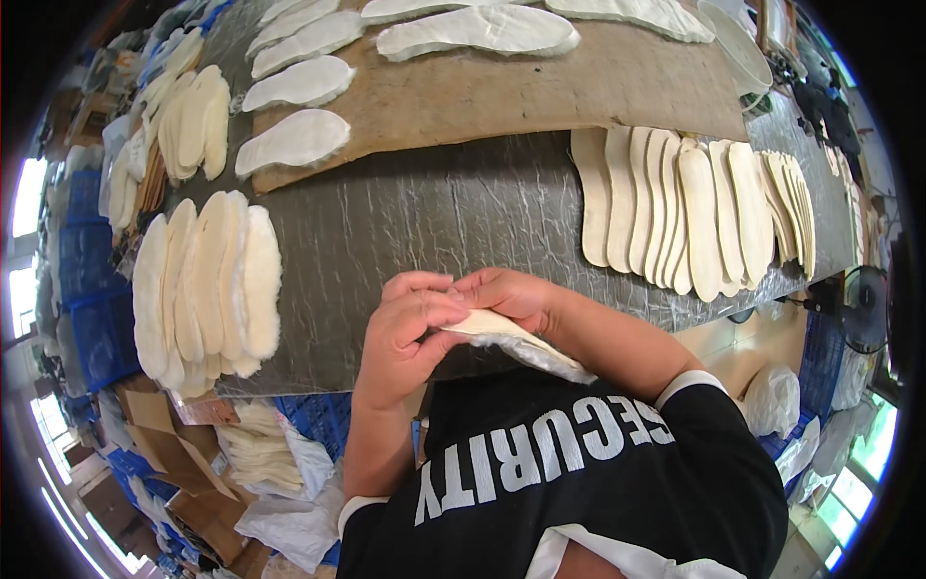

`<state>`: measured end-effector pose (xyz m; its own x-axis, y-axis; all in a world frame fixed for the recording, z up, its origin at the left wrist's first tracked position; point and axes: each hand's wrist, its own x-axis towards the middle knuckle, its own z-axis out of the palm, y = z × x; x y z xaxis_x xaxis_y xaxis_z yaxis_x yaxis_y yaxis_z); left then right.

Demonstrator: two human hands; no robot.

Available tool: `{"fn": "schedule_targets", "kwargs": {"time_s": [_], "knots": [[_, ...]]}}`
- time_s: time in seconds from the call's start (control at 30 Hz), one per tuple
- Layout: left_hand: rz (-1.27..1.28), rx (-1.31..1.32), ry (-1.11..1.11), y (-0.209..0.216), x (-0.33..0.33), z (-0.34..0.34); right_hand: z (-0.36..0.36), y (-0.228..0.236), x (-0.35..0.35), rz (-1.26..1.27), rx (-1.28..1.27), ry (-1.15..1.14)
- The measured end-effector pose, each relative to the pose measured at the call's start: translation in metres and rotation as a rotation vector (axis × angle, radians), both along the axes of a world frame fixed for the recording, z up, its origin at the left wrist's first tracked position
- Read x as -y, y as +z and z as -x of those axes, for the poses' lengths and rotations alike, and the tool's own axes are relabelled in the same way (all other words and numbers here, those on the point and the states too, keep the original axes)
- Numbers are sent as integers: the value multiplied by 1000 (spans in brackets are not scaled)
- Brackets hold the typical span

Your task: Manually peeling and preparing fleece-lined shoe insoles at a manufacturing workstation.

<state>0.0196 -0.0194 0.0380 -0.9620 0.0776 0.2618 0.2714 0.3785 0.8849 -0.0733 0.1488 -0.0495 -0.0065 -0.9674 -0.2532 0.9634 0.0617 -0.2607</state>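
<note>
At the table's near edge, both hands meet on one insole

From my head view, my left forearm rises steeply from the near side and my left hand bends over to the right, its thumb and fingers closed on the left end of the held insole. My right forearm slants in from the right, and my right hand lies knuckles up, fingers curled, tips meeting the left ones. Whether the right fingers pinch the insole too, I cannot tell. The insole slopes down to the right, just in front of my black shirt, cream face up, grey-white fleece showing along its near side.

I count one insole between my two hands. On the grey table, the left pile shows at least five fleecy insoles, and the right row at least ten cream ones. Beyond, on one brown board, three white insoles lie along the far side; at least four more run along its left end.

Two of those far three are cut off by the upper rim. Overlap hides the lower layers of the left pile, and the slim stack at far right is too tight to count. My right fingertips are partly hidden.
</note>
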Motion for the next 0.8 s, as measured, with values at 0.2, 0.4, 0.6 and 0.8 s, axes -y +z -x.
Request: {"fn": "schedule_targets", "kwargs": {"time_s": [0.2,0.4,0.6,0.8], "knots": [[-132,11,127,-20,13,-7,-14,10,-4,-147,-124,82],[-455,421,426,-56,0,-23,-3,10,-2,-508,-351,-280],[-461,540,374,-47,-41,5,8,22,6,-586,-550,-663],[32,414,292,-20,-30,14,-1,20,-21,-149,-437,-716]]}}
